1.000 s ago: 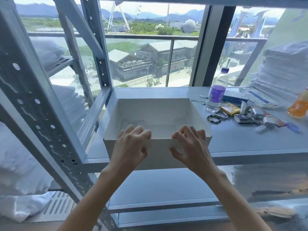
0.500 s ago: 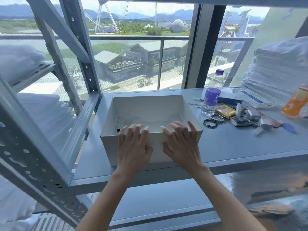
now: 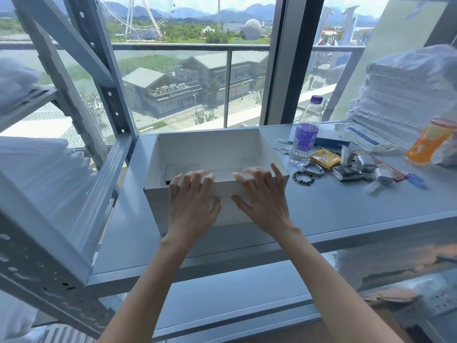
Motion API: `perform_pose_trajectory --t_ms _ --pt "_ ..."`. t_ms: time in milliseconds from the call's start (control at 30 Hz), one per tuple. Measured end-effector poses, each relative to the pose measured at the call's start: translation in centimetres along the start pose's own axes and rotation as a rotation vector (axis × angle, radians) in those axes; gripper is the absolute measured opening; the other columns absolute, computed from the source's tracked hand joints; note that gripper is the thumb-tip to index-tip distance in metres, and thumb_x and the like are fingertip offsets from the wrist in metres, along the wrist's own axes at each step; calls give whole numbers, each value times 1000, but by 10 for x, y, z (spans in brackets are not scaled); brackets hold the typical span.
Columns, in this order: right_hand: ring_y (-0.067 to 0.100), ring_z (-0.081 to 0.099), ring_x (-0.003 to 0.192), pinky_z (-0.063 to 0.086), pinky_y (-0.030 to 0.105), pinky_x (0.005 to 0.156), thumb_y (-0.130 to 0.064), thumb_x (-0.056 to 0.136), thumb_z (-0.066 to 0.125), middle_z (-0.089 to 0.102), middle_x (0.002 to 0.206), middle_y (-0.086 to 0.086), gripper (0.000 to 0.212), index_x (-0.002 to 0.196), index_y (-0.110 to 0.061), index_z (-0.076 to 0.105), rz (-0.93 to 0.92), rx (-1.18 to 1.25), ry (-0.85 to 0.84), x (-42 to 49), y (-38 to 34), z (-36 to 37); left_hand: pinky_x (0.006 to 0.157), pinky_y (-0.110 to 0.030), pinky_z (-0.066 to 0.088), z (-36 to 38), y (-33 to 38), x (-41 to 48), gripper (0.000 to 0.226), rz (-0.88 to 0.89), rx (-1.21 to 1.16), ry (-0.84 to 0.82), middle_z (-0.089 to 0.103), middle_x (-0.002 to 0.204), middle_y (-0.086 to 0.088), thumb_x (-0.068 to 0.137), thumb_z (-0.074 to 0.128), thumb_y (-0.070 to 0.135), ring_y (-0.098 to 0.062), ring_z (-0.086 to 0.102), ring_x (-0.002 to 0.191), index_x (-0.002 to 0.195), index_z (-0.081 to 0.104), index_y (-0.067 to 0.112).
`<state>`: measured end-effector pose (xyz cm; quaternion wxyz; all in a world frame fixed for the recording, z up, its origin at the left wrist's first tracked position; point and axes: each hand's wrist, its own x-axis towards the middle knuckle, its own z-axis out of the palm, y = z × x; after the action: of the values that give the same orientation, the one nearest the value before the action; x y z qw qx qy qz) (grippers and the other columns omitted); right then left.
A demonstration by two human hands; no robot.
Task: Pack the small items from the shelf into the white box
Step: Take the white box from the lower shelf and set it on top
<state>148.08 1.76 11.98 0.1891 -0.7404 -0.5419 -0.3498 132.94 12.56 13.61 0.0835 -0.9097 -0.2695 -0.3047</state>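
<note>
Both arms reach forward, left hand [image 3: 191,206] and right hand [image 3: 263,204] flat, fingers spread, against the white box [image 3: 157,204].

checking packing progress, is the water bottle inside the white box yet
No, the water bottle stands on the shelf to the right of the white box, outside it.

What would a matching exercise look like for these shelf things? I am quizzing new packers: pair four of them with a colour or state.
Things:
1. white box
2. water bottle
3. sachet
4. bead bracelet

Colour or state:
A. yellow, lying flat
B. open-topped, left of the other three
C. dark ring, lying flat
D. upright, purple label and cap

Pairs: 1-B, 2-D, 3-A, 4-C.
</note>
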Motion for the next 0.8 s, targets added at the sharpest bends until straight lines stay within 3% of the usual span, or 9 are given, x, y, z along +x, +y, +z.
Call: perform_pose_trajectory --t_ms 167,300,400,500,700,800 --pt "21 39 107 18 44 110 -40 80 62 58 108 4 49 122 -23 45 26 0 -1 0 -3 -3 95 -42 26 2 1 3 47 -14 -5 -23 54 120 -7 73 61 33 -30 47 111 115 54 14" --pt "22 46 100 19 42 109 -36 80 63 56 98 2 37 111 -21 49 61 47 -37 0 -3 -9 84 -38 28 0 3 0 39 -7 2 10 59 107 -5 74 66 26 -29 54 93 110 57 15" --pt "26 54 87 28 36 96 -33 80 66 56 89 1 28 101 -19 54 58 47 -26 -2 -2 -15 77 -36 27 -2 2 -3 24 0 -22 77 61 90 -2 77 64 23 -28 55 82 100 61 16" --pt "26 54 85 28 35 84 -32 80 67 56 87 1 24 97 -17 58 65 65 -52 1 0 -21 75 -36 26 -5 5 0 19 -8 -47 72 62 87 -1 78 60 25 -28 56 80 95 63 16" --pt "26 52 87 32 34 87 -29 82 64 54 88 1 25 104 -16 58 33 85 -91 -5 16 -27 75 -35 25 -2 17 0 24 -6 -38 77 60 86 -1 76 68 25 -27 55 79 97 62 16" --pt "25 52 87 33 32 88 -26 82 64 55 87 1 24 102 -14 59 14 102 -98 -5 21 -30 75 -36 25 2 18 0 24 -19 -13 110 60 86 -2 76 60 28 -27 54 79 97 62 16"
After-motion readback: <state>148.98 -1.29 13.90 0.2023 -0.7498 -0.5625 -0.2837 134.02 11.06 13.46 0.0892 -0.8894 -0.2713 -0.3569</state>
